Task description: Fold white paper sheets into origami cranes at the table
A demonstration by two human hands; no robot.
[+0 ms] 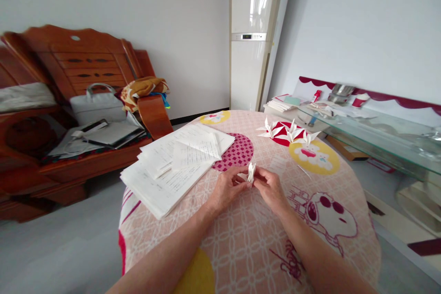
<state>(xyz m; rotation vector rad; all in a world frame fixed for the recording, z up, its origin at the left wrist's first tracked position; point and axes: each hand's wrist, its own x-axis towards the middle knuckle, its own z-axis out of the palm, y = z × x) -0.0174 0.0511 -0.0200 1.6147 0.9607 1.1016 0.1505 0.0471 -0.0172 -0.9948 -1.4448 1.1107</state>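
My left hand (227, 189) and my right hand (270, 188) meet over the middle of a round table (248, 243) with a pink cartoon-print cloth. Both pinch a small folded piece of white paper (251, 172), held upright between the fingertips. Several finished white folded paper figures (287, 132) lie together at the far side of the table. A spread stack of printed white sheets (175, 163) lies to the left of my hands.
A wooden sofa (69, 101) with a grey bag (96, 103), papers and a cushion stands at the left. A tall white air conditioner (253, 36) is in the corner. A glass shelf (375, 135) with cups and booklets runs along the right wall.
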